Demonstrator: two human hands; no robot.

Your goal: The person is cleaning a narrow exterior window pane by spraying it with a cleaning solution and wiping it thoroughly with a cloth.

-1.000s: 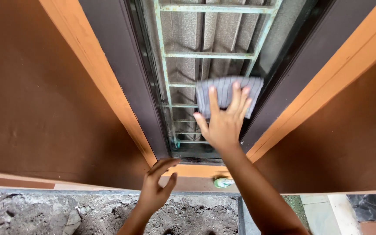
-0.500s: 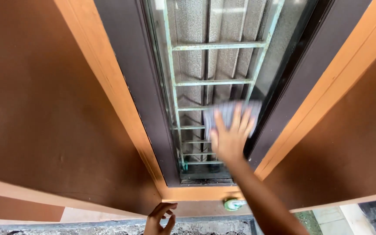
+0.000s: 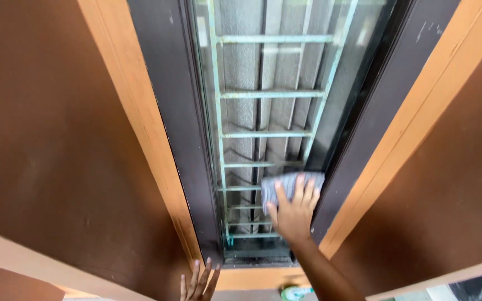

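While the right hand (image 3: 292, 214) presses a soft grey striped cloth (image 3: 291, 187) flat on the tall narrow glass pane (image 3: 341, 106), fingers spread, it looks light and floppy, best pinned by palm; left hand (image 3: 198, 283) open near the orange sill, holding nothing

A narrow glass window pane (image 3: 341, 83) sits in a dark brown frame (image 3: 165, 111), edged by orange trim (image 3: 135, 111). Behind the glass, a pale green metal grille (image 3: 274, 95) crosses grey corrugated sheeting (image 3: 241, 72). Brown walls (image 3: 46, 139) flank both sides in soft daylight.
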